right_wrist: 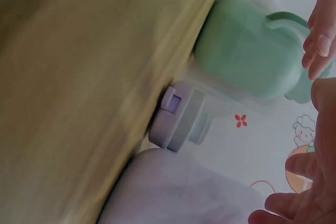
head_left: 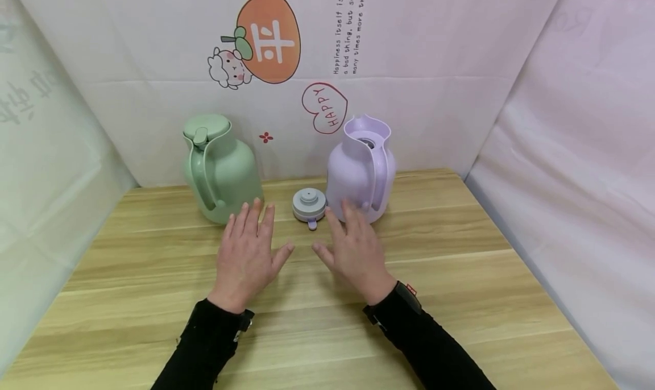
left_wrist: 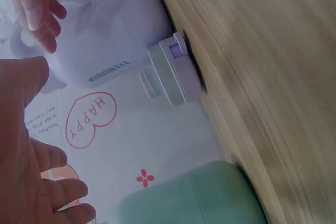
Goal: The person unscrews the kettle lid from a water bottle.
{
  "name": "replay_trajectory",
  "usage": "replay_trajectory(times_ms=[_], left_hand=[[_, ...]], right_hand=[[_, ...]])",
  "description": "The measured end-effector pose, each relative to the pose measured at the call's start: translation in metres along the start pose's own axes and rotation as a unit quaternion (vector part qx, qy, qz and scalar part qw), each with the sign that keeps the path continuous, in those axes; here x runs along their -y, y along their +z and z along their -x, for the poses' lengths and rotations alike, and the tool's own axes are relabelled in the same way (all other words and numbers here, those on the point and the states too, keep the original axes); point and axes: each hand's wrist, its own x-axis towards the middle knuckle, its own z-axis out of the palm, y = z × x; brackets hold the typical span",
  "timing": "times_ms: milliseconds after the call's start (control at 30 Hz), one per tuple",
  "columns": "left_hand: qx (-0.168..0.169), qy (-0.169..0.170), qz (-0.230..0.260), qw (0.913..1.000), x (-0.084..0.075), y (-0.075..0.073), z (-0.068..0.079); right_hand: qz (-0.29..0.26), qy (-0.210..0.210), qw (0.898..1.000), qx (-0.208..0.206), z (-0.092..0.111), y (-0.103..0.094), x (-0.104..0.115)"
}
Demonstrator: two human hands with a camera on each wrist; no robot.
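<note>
A green thermos jug with its lid on stands at the back left of the table. To its right is a purple thermos jug whose mouth is uncovered. Between the two, a grey and purple lid lies upside down on the wood, its tab toward me. My left hand is spread in front of the green jug, holding nothing. Fingers extended, my right hand is in front of the purple jug and overlaps its base in the head view; it too holds nothing.
The wooden table ends at a white cloth backdrop with printed drawings and lettering, close behind the jugs. More cloth hangs along the left and right sides.
</note>
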Motion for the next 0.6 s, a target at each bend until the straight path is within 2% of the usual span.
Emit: replay_trajectory(times_ms=[100, 267, 400, 600], left_hand=[[0.023, -0.007, -0.001, 0.9997, -0.0002, 0.0007, 0.0009], [0.056, -0.014, 0.0, 0.9983, -0.0021, 0.0039, 0.0025], [0.076, -0.018, 0.003, 0.997, -0.0037, 0.0062, 0.0039], [0.088, -0.024, 0.002, 0.9959, -0.004, 0.0073, 0.0049]], right_hand=[[-0.001, 0.013, 0.998, 0.061, 0.0017, 0.0006, 0.0033], [0.0, 0.042, 0.989, 0.144, 0.0041, 0.0016, 0.0071], [0.008, 0.052, 0.984, 0.171, 0.0058, 0.0018, 0.0079], [0.007, 0.055, 0.982, 0.179, 0.0065, 0.0007, 0.0072]])
